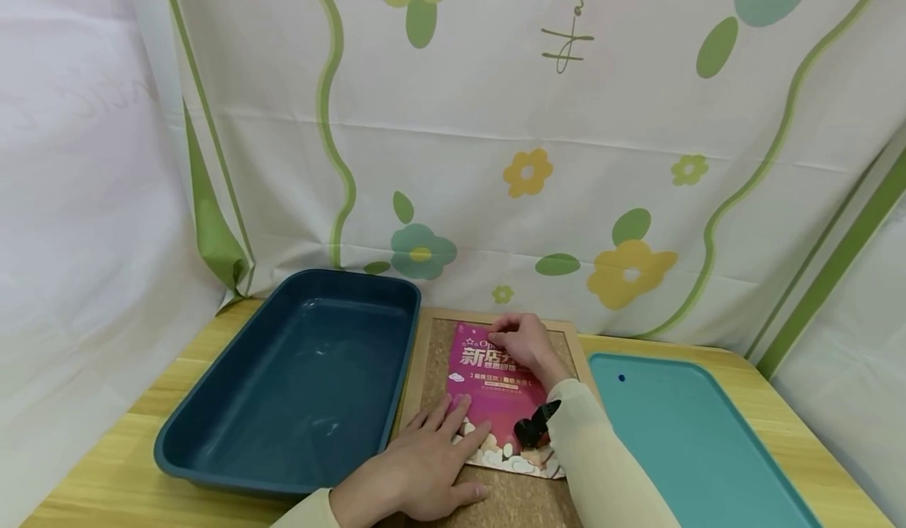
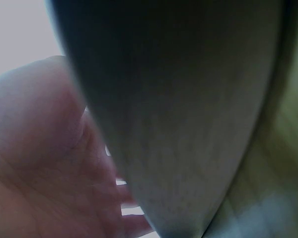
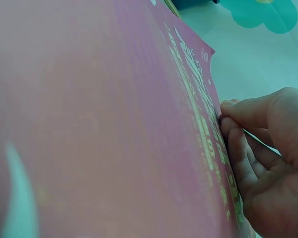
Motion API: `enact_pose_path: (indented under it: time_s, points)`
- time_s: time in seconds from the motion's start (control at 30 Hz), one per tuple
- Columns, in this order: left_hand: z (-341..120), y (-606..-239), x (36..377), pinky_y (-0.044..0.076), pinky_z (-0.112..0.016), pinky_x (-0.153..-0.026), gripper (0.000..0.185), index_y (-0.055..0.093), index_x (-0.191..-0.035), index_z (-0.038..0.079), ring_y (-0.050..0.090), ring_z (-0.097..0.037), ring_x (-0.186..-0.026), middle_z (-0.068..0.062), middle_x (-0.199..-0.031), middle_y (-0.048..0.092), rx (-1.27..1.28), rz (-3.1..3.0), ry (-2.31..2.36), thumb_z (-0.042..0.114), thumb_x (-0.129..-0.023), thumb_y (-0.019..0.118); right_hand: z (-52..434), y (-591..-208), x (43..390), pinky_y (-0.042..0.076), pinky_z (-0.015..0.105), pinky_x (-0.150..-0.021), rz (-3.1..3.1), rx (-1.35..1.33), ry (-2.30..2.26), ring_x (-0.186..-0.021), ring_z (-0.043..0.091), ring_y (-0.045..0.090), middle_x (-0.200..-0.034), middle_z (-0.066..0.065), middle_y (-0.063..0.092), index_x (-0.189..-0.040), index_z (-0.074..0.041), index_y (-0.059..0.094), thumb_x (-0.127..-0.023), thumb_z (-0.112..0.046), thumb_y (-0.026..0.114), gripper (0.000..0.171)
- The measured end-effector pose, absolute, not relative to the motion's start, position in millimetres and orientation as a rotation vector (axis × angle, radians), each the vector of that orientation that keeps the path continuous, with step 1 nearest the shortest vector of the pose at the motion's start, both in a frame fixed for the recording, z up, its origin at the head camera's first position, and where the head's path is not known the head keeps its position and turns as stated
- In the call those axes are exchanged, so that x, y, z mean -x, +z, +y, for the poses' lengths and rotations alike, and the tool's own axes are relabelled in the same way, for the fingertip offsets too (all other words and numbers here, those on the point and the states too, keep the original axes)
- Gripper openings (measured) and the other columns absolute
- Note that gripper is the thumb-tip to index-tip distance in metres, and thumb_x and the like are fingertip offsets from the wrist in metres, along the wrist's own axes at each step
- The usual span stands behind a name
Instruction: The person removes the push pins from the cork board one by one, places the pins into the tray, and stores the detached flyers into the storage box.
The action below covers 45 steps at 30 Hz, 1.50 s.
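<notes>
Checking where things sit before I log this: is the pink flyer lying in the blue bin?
No, the flyer lies on the cork board beside the bin.

- A staged recording corner rather than a lived-in room: a flower-print cloth [image 1: 566, 158] hangs as backdrop, with plain white sheeting [image 1: 78, 221] to the side.
- A light wooden tabletop [image 1: 113, 457] carries a tidy layout: dark blue tub [image 1: 212, 433], cork board [image 1: 510, 504], teal tray [image 1: 708, 441].
</notes>
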<state>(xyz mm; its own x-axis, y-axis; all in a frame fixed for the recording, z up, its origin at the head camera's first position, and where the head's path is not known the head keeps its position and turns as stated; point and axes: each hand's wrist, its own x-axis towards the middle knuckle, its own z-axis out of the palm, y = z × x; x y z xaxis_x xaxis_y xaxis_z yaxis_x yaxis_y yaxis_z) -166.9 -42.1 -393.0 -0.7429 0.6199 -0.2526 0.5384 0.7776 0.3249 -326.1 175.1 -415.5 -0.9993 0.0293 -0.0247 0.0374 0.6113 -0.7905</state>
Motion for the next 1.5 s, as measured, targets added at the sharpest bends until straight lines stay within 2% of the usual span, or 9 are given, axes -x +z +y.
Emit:
enact_pose_path:
  time_s: [0.4,0.67,0.9,1.07,1.3,1.5]
  points:
    - [-44.0,-392.9,167.2,0.030,-0.065,-0.127,0.072,0.032,-0.166,0.042,0.014,-0.036,-0.167,-0.002,-0.179,0.019,-0.884,2.617,0.344,0.065,-0.102,0.056,174.0,-408.9,322.5,0.052,0.031,-0.076,2.781,-0.044,-1.427,-0.092,0.022,0.066,-0.105,0.009,0.073,-0.102,-0.013,0.079,-0.101,-0.020,0.072,0.010]
    - [-43.3,-393.5,167.4,0.030,-0.065,-0.127,0.073,0.032,-0.166,0.042,0.014,-0.036,-0.167,-0.001,-0.179,0.019,-0.883,2.618,0.340,0.066,-0.101,0.056,182.4,-402.8,319.8,0.053,0.033,-0.085,2.739,-0.063,-1.453,-0.100,0.023,0.065,-0.114,0.009,0.072,-0.107,-0.012,0.079,-0.102,-0.021,0.071,0.012]
    - [-41.8,-394.1,167.2,0.030,-0.065,-0.127,0.074,0.033,-0.166,0.042,0.014,-0.036,-0.167,-0.002,-0.179,0.019,-0.877,2.611,0.348,0.066,-0.101,0.057,196.6,-395.7,315.8,0.055,0.030,-0.078,2.756,-0.120,-1.457,-0.096,0.025,0.066,-0.110,0.012,0.073,-0.105,-0.007,0.078,-0.102,-0.017,0.072,0.012]
    - [-41.6,-393.8,166.6,0.030,-0.065,-0.127,0.074,0.033,-0.166,0.042,0.015,-0.036,-0.167,-0.001,-0.179,0.020,-0.879,2.625,0.334,0.066,-0.100,0.057,209.8,-390.1,309.3,0.056,0.031,-0.079,2.747,-0.150,-1.496,-0.101,0.026,0.064,-0.113,0.013,0.071,-0.108,-0.006,0.077,-0.103,-0.016,0.071,0.013]
    - [-42.5,-394.3,166.0,0.031,-0.065,-0.126,0.075,0.033,-0.166,0.041,0.016,-0.037,-0.167,-0.002,-0.179,0.021,-0.891,2.629,0.344,0.066,-0.100,0.058,229.6,-389.3,299.9,0.055,0.031,-0.074,2.876,-0.107,-1.339,-0.091,0.025,0.066,-0.109,0.015,0.072,-0.107,-0.005,0.077,-0.104,-0.017,0.069,0.014]
    - [-41.9,-393.7,165.6,0.031,-0.065,-0.126,0.075,0.033,-0.166,0.041,0.016,-0.037,-0.166,-0.002,-0.179,0.021,-0.893,2.634,0.338,0.065,-0.100,0.058,250.5,-390.5,289.4,0.053,0.030,-0.075,2.914,-0.053,-1.347,-0.100,0.027,0.066,-0.115,0.018,0.073,-0.111,-0.001,0.078,-0.104,-0.014,0.068,0.017]
